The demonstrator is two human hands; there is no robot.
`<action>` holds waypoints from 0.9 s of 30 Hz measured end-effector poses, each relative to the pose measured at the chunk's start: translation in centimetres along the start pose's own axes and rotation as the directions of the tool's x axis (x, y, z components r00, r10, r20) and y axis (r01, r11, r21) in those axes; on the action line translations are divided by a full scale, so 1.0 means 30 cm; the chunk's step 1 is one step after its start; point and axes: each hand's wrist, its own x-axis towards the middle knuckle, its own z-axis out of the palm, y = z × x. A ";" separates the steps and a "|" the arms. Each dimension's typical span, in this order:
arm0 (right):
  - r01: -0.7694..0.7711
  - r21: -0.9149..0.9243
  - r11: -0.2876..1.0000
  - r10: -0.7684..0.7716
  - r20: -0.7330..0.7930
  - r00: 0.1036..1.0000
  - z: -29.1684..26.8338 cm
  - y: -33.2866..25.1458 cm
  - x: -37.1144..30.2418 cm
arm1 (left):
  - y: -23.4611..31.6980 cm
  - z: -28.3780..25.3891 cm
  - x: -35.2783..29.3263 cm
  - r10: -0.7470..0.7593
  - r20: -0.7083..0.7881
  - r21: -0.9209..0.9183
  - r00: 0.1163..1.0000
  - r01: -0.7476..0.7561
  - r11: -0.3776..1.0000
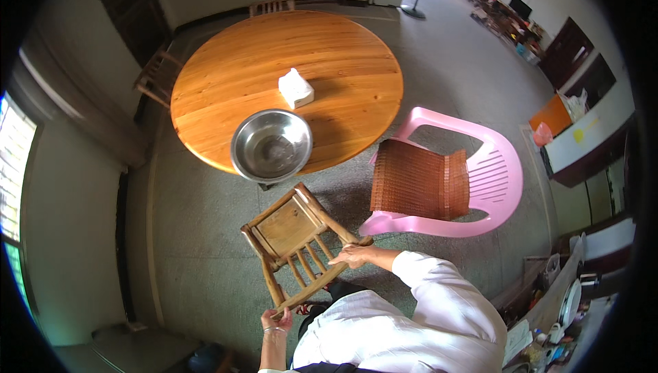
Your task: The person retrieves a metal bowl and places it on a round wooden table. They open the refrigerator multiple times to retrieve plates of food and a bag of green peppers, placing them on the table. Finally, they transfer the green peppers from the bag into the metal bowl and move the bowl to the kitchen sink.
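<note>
Both of my hands are on the back of a small wooden chair [281, 229] with a spindled backrest and a square seat. My left hand [277, 319] grips the near left end of its top rail, fingers curled round the wood. At the other end of the rail, my right hand [353, 255] is closed over the right corner. The chair's seat faces a round wooden table [226, 65]. A wide steel basin [272, 145] stands at the table's near edge, with a white tissue pack [295, 89] behind it.
A pink plastic armchair [504, 181] with a brown woven mat [418, 180] stands close on the right. Two more wooden chairs are at the table's far side [273, 6] and left side [159, 77]. A cluttered surface [548, 332] lies at the lower right; a window [15, 167] is at left.
</note>
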 end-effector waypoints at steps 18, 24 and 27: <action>-0.102 0.055 0.993 0.103 -0.021 0.994 0.091 -0.229 0.407 | 0.587 -0.087 0.164 -0.100 0.669 0.272 0.737 -0.118 0.955; -0.390 -0.172 0.905 0.384 -0.069 0.921 -0.066 -0.573 0.562 | 0.844 -0.180 0.007 0.165 0.433 0.540 0.886 -0.401 0.740; -0.294 0.074 0.953 0.301 -0.109 0.947 -0.044 -0.726 0.754 | 1.060 -0.277 -0.037 0.292 0.430 0.418 0.854 -0.475 0.775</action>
